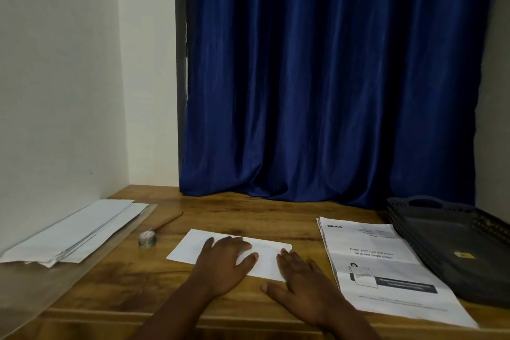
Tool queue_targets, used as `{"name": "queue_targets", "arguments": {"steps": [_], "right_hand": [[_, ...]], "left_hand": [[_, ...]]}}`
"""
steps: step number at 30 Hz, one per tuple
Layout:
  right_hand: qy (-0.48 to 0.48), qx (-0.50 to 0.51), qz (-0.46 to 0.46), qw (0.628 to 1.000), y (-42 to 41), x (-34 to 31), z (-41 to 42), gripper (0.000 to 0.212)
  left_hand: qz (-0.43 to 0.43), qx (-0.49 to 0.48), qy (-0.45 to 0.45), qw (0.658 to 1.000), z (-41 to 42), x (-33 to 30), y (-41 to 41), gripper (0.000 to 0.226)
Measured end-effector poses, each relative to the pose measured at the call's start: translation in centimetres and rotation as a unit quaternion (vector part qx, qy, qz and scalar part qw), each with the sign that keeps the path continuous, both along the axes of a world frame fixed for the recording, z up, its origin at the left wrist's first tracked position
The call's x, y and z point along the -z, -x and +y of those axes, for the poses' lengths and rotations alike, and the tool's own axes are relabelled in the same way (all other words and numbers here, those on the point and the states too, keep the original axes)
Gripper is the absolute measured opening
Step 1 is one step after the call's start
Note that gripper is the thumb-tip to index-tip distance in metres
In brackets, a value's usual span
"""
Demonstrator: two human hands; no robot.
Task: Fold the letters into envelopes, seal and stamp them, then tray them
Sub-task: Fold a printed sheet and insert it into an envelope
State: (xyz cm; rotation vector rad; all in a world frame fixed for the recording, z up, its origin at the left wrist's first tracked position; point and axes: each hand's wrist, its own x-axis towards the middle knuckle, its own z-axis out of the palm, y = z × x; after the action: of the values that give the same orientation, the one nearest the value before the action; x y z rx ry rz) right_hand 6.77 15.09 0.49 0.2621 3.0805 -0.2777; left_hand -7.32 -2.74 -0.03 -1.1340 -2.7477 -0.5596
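Here both hands lie flat with straight, spread fingers on a white folded paper (229, 252) in the lower middle of the frame; the left hand (225, 265) presses its middle part and the right hand (299, 281) rests on its right end, and neither one grips anything. I cannot tell for sure if this paper is a folded letter or an envelope, so I judge only that a fold is being pressed down. To the right of the hands lies a stack of printed letters (386, 270), with creases across the top sheet. Further right, at the frame edge, stands a dark plastic tray (430, 240); it holds only a small yellow thing, too small to name, and no envelopes, so the traying seems not yet begun. To the left of the hands stands a small round pot (147, 239), perhaps glue, with a thin stick (168, 221) just behind it. At the lower left lies a pile of white envelopes (74, 232) on a clear plastic sheet (55, 292). Most of the work looks still ahead.
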Motion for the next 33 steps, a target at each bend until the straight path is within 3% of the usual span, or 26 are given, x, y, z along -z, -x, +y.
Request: {"name": "queue_targets", "arguments": {"steps": [2, 5, 7, 9, 11, 14, 16, 19, 21, 24, 26, 29, 31, 33], "right_hand": [[0.016, -0.006, -0.006, 1.000, -1.3, -0.1, -0.1, 0.098], [0.005, -0.034, -0.002, 0.999, -3.2, 0.0, 0.0, 0.108], [-0.027, -0.054, 0.005, 0.998, -4.3, 0.4, 0.0, 0.111], [-0.060, -0.065, 0.020, 0.996, -5.2, 1.0, 0.0, 0.105], [-0.081, -0.071, 0.055, 0.993, -5.8, 1.9, 0.2, 0.091], [-0.051, -0.077, 0.110, 0.990, -6.8, 3.1, 0.6, 0.074], [0.024, -0.057, 0.163, 0.985, -7.4, 3.8, 1.2, 0.059], [0.187, -0.054, 0.248, 0.949, -8.0, 3.8, 1.4, 0.046], [0.275, -0.050, 0.265, 0.923, -8.2, 2.7, 0.7, 0.051], [0.363, -0.011, 0.293, 0.885, -7.8, -0.1, -0.1, 0.028], [0.391, 0.009, 0.319, 0.863, -6.6, -2.0, -0.4, 0.019], [0.398, 0.068, 0.373, 0.835, -2.9, -3.9, 0.0, 0.030], [0.375, 0.108, 0.387, 0.835, 0.4, -4.5, 0.7, 0.029], [0.350, 0.141, 0.374, 0.847, 3.9, -4.2, 1.5, 0.034]], "left_hand": [[-0.019, 0.010, 0.014, 1.000, -2.5, -0.2, -1.5, 0.083], [-0.022, 0.037, 0.066, 0.997, -6.8, -0.9, -3.4, 0.080], [0.006, 0.050, 0.127, 0.991, -9.9, -1.2, -4.2, 0.091], [0.022, 0.050, 0.155, 0.986, -12.6, -1.0, -4.3, 0.097], [0.037, 0.057, 0.150, 0.986, -14.5, -0.3, -4.4, 0.089], [0.048, 0.087, 0.054, 0.994, -16.4, 1.1, -4.5, 0.068], [0.043, 0.089, -0.045, 0.994, -17.5, 2.0, -4.3, 0.057], [0.028, 0.086, -0.152, 0.984, -18.4, 2.6, -3.6, 0.044], [-0.007, 0.094, -0.206, 0.974, -18.1, 2.2, -3.7, 0.033], [-0.090, 0.068, -0.276, 0.955, -17.3, 0.6, -3.4, 0.016], [-0.141, 0.014, -0.341, 0.929, -16.4, -0.7, -2.5, 0.022], [-0.215, -0.051, -0.406, 0.886, -13.7, -2.7, -0.5, 0.026], [-0.221, -0.095, -0.406, 0.881, -11.5, -3.1, 1.1, 0.023], [-0.192, -0.141, -0.401, 0.885, -9.9, -2.8, 3.2, 0.036]]}}
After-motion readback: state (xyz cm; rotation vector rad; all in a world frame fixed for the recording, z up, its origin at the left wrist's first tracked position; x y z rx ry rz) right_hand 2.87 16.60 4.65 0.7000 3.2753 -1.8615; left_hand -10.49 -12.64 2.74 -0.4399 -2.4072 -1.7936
